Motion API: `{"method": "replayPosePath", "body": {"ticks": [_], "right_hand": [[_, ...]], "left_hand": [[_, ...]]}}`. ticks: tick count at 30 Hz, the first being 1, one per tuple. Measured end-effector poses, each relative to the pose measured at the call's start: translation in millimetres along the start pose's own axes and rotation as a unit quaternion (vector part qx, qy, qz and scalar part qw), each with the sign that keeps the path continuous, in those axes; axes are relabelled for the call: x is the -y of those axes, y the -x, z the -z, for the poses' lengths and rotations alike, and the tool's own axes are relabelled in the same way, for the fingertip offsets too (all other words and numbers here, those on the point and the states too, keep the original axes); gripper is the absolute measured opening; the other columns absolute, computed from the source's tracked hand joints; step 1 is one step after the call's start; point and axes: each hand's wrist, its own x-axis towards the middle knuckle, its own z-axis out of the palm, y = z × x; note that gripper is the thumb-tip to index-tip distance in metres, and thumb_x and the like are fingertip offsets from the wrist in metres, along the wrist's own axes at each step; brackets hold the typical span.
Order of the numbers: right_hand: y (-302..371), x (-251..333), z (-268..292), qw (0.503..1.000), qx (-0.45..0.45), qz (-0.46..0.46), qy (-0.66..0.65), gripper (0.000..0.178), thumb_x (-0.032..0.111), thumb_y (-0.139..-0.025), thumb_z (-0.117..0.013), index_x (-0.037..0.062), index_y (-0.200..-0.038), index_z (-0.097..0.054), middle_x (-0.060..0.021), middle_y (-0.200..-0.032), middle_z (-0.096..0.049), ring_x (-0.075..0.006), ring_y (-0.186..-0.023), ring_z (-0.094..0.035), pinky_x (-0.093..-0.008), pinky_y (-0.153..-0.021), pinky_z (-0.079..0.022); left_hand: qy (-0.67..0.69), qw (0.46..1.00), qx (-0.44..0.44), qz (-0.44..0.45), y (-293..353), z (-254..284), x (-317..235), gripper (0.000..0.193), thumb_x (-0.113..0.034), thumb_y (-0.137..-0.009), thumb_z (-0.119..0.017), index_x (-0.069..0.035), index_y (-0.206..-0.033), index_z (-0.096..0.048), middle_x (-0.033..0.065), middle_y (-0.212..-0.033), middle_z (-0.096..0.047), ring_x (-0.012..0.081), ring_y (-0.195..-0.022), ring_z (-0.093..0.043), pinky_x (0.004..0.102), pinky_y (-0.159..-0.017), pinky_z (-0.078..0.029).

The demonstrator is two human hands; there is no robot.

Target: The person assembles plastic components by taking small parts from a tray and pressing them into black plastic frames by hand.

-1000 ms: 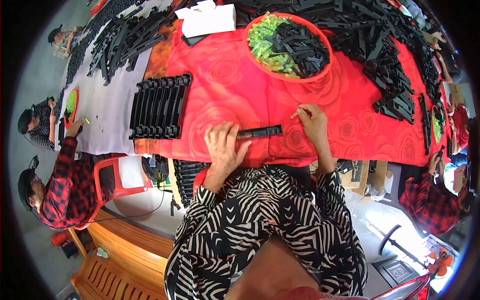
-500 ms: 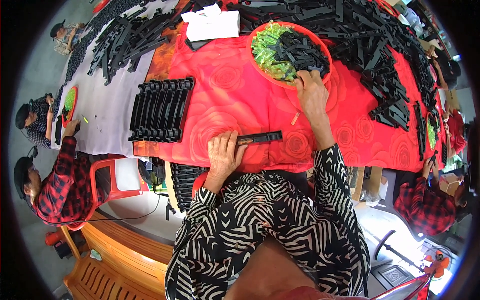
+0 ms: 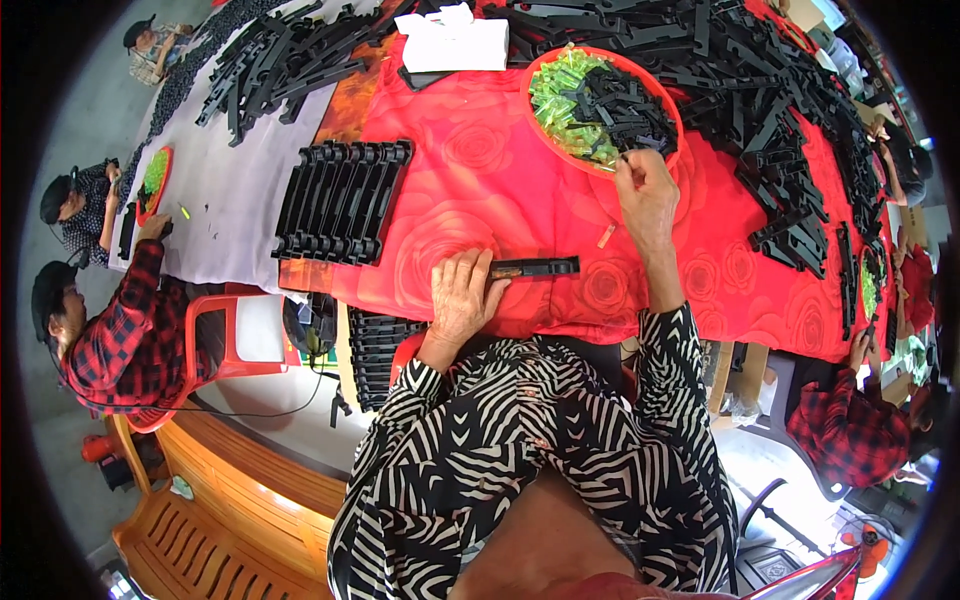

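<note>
My left hand [image 3: 464,296] is closed round one end of a long black plastic part [image 3: 538,267], which points right, low over the red cloth or resting on it. My right hand [image 3: 648,195] pinches something small, partly hidden by the fingertips, at the near rim of a red basin [image 3: 540,133]. In that basin, small black pieces [image 3: 625,108] are heaped on the right and translucent yellow-green pieces [image 3: 563,90] on the left. To the left of my left hand, a row of several similar black parts [image 3: 343,200] lies side by side.
Large heaps of black parts [image 3: 740,90] cover the far and right sides. A white tissue box [image 3: 457,46] stands at the back. Co-workers sit at left, one in a checked sleeve [image 3: 130,320], and at right. A red chair [image 3: 215,340] is close on my left.
My right hand has drawn back slightly from the heap to the basin's near rim, its fingers pinched. The held black part has turned more level. The whole view has shifted a little.
</note>
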Motion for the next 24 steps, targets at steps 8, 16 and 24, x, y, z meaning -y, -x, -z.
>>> {"method": "replayPosePath", "body": {"ticks": [8,16,24], "right_hand": [[73.6,69.2,10.6,0.966,0.157,0.206,-0.003,0.015,0.005,-0.071,-0.066,0.0050,-0.077,-0.052,-0.0086,-0.075,-0.056,-0.0239,-0.061,-0.056,-0.0354,-0.056,-0.045],[116.4,86.4,20.2,0.951,0.203,0.227,-0.050,0.015,0.003,-0.071,-0.064,0.0029,-0.077,-0.051,-0.0111,-0.077,-0.056,-0.0234,-0.065,-0.057,-0.0347,-0.058,-0.044],[133.5,86.2,28.1,0.933,0.289,-0.053,-0.207,0.011,0.005,-0.080,-0.069,0.0003,-0.087,-0.061,-0.0104,-0.079,-0.060,-0.0212,-0.070,-0.061,-0.0298,-0.062,-0.049]], "left_hand": [[0.214,0.972,-0.043,0.087,-14.0,29.9,-41.7,0.029,-0.022,-0.077,-0.073,-0.003,-0.095,-0.059,0.0097,-0.086,-0.061,0.0284,-0.084,-0.058,0.0396,-0.076,-0.041],[0.477,0.840,0.089,0.241,4.2,30.8,-49.3,0.011,-0.002,-0.082,-0.068,0.001,-0.090,-0.061,0.0046,-0.080,-0.062,0.0116,-0.076,-0.058,0.0257,-0.070,-0.048],[0.522,0.781,0.111,0.323,22.2,18.9,-56.5,0.003,0.000,-0.086,-0.060,0.001,-0.089,-0.061,0.0001,-0.079,-0.061,0.0042,-0.076,-0.055,0.0201,-0.068,-0.046]]}}
